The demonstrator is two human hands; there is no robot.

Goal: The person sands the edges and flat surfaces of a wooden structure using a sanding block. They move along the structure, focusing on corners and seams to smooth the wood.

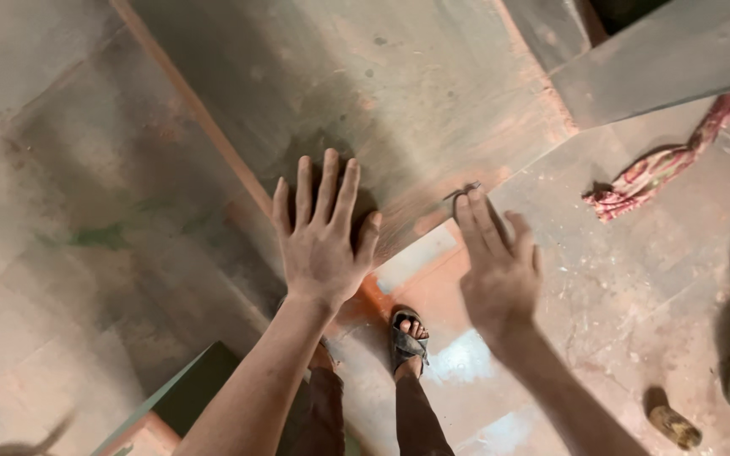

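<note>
Slab: large grey dusty stone slab (pixel 399 110), tilted, above the floor (pixel 635 279).
Left hand (pixel 321 241): flat on slab face, fingers (pixel 327 186) spread, released.
Right hand (pixel 500 266): at slab's lower edge, fingers extended, grasping nothing.

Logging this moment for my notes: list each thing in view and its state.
Left hand: open, flat on board.
Right hand: open, fingertips at board edge.
Board: dusty, tilted.
Cloth: crumpled on floor.
Sandal: worn on foot.
</note>
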